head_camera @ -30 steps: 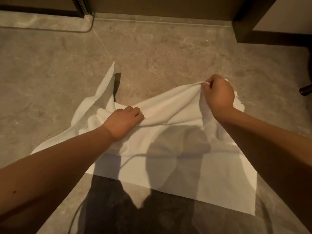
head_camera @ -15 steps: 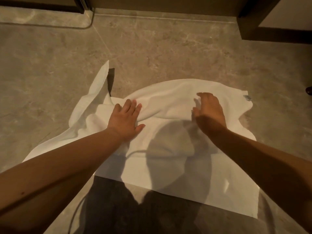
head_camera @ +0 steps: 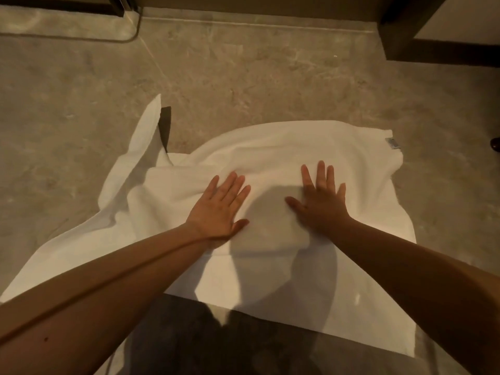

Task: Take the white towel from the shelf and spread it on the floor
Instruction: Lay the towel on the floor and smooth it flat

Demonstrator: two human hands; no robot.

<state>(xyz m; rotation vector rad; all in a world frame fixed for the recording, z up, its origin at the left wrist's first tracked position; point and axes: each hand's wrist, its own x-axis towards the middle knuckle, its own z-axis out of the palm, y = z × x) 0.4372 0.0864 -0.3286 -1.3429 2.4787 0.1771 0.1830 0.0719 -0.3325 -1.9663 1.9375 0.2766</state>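
The white towel lies on the grey stone floor, mostly flat on its right half with a small tag at the far right corner. Its left part is still rumpled, and one corner sticks up at the far left. My left hand presses flat on the towel's middle with fingers straight. My right hand lies flat beside it, fingers spread, also on the cloth. Both forearms reach in from the bottom of the view and cover part of the near towel.
A dark wooden door frame stands at the back right, and a wall base runs along the far edge. A glass or mirror panel edge is at the back left. A small dark object sits at the right edge.
Both hands let go of the bunched far edge of the towel and now lie flat on it. The towel's right side has dropped and spread over the floor.
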